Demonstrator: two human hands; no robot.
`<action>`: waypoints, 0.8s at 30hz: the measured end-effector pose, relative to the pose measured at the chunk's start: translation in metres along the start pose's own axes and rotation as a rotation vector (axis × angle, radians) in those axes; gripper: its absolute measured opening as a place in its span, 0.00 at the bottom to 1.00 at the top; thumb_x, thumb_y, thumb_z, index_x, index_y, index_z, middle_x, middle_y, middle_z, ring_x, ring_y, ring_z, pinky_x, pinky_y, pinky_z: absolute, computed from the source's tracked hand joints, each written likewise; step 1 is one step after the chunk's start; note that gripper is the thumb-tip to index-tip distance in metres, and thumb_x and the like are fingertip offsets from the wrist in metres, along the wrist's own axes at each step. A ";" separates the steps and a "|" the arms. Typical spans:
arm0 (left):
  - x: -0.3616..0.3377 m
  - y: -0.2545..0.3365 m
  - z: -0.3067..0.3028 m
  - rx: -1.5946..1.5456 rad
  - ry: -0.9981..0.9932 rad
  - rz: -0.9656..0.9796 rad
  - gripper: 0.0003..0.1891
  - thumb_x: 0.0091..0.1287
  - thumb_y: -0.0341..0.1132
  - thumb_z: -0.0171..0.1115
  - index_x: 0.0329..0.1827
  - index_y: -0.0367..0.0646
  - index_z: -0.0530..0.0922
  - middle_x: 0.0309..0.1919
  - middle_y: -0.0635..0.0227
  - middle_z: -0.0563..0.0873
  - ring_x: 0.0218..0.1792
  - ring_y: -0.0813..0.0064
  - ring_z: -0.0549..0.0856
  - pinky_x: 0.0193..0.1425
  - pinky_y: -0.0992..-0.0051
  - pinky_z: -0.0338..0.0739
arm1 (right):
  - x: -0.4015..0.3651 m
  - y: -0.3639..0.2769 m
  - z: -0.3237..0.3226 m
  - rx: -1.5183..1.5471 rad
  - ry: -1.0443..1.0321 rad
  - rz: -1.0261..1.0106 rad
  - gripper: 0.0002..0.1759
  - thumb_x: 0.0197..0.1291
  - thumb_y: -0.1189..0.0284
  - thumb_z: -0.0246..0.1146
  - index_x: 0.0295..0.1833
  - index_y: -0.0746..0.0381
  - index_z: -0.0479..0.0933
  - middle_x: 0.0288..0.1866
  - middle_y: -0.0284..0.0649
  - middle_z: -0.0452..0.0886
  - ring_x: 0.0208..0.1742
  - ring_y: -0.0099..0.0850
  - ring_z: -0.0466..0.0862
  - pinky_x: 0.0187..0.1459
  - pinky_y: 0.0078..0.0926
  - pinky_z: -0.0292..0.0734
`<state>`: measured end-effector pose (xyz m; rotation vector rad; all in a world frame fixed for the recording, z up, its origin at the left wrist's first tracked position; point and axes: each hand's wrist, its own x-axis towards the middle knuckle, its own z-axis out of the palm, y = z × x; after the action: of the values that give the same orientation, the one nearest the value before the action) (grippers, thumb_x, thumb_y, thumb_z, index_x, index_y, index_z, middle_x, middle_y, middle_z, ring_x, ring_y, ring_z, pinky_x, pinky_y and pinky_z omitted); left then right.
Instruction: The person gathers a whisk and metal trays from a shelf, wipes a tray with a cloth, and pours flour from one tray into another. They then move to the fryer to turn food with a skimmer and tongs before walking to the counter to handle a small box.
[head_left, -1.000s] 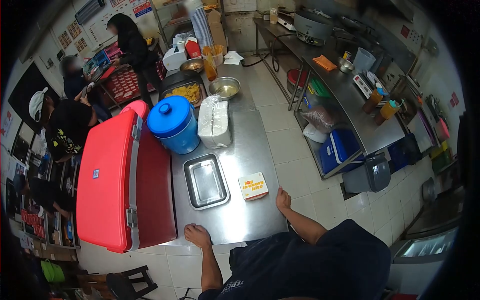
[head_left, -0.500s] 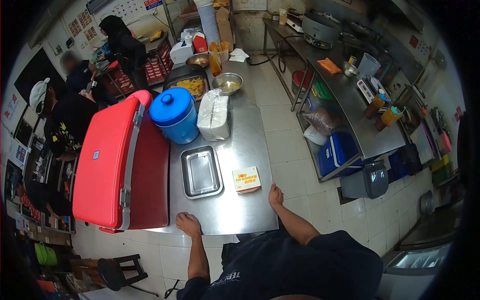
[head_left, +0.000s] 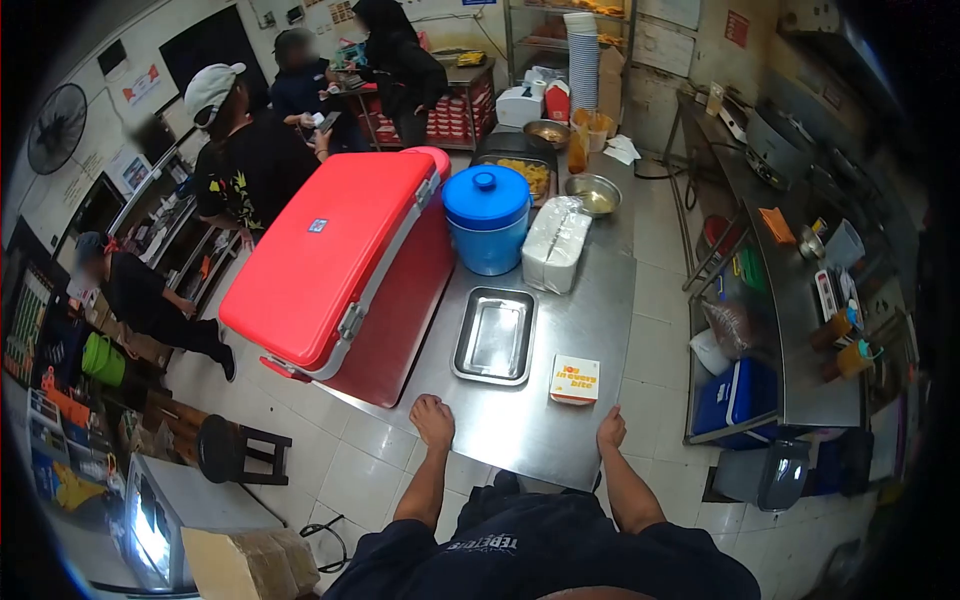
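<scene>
My left hand [head_left: 433, 421] rests on the near left edge of the steel table [head_left: 500, 428], its fingers curled down against the metal. My right hand [head_left: 611, 429] is at the table's right edge, fingers curled against the rim. Between and beyond them, a small printed food box [head_left: 575, 381] sits near the right edge, closest to my right hand and not touched. An empty steel tray [head_left: 494, 335] lies left of the box. The big red cooler box [head_left: 330, 255] stands at the table's left, beyond my left hand.
Behind the tray are a blue lidded container [head_left: 487, 222], a white wrapped pack [head_left: 554, 245] and a metal bowl [head_left: 593, 195]. Several people stand at the left and back. A black stool [head_left: 240, 450] is on the left floor; a steel counter [head_left: 815, 375] runs along the right.
The view has turned to the left, so the table and hands appear further right and more people show. Both hands keep their places at the table's edges.
</scene>
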<state>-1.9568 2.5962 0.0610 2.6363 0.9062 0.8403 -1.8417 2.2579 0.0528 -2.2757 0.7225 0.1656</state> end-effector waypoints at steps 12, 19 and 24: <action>0.003 0.003 -0.006 -0.034 0.002 -0.015 0.07 0.48 0.30 0.52 0.31 0.43 0.68 0.33 0.64 0.71 0.41 0.64 0.68 0.47 0.66 0.58 | 0.004 0.006 0.007 0.018 0.015 0.011 0.34 0.57 0.50 0.32 0.42 0.68 0.73 0.42 0.55 0.73 0.47 0.52 0.70 0.50 0.40 0.63; 0.004 0.002 -0.006 -0.035 -0.017 -0.024 0.07 0.48 0.30 0.52 0.31 0.43 0.68 0.34 0.64 0.71 0.41 0.64 0.68 0.46 0.66 0.58 | 0.006 0.008 0.010 -0.001 0.031 0.018 0.34 0.57 0.50 0.32 0.41 0.68 0.73 0.42 0.55 0.73 0.46 0.51 0.70 0.50 0.40 0.62; 0.005 0.002 -0.008 -0.051 -0.014 -0.034 0.07 0.48 0.30 0.52 0.31 0.43 0.68 0.34 0.64 0.71 0.41 0.64 0.68 0.46 0.66 0.58 | 0.007 0.010 0.012 -0.008 0.039 0.007 0.34 0.57 0.50 0.32 0.41 0.68 0.73 0.42 0.55 0.73 0.46 0.51 0.70 0.50 0.40 0.62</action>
<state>-1.9573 2.5975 0.0701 2.5732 0.9110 0.8246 -1.8405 2.2575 0.0359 -2.2896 0.7506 0.1280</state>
